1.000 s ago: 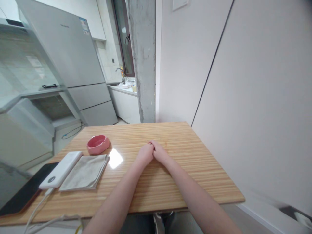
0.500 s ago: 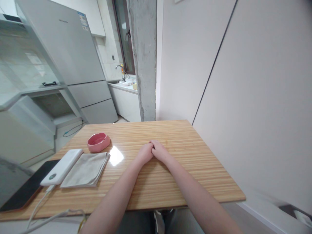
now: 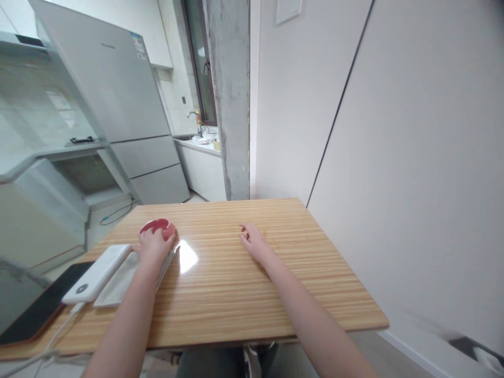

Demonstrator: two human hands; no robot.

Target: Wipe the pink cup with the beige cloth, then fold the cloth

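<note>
while the person sits at the wooden table (image 3: 244, 294), the left hand (image 3: 153, 245) lies over the near edge of a pink ashtray (image 3: 155, 227), its fingers loosely curled on the rim and its heel over the far end of a folded grey cloth (image 3: 118, 281); whether the fingers truly grip the dish cannot be told, since the hand hides most of it. only the far red-pink rim of the ashtray shows, toward the table's left side, just beyond the cloth. the right hand (image 3: 254, 242) rests alone on bare wood near the middle of the table, palm down, fingers lightly bent and a little apart, holding nothing, well apart from the left. just left of the cloth lies a white power bank (image 3: 97, 273) with a white cable (image 3: 55, 338) running off the near edge, and beside that a dark phone (image 3: 37, 312). a bright glare spot sits on the wood beside the cloth. behind the table stand a grey fridge (image 3: 118, 105) and a concrete pillar (image 3: 230, 94).
</note>
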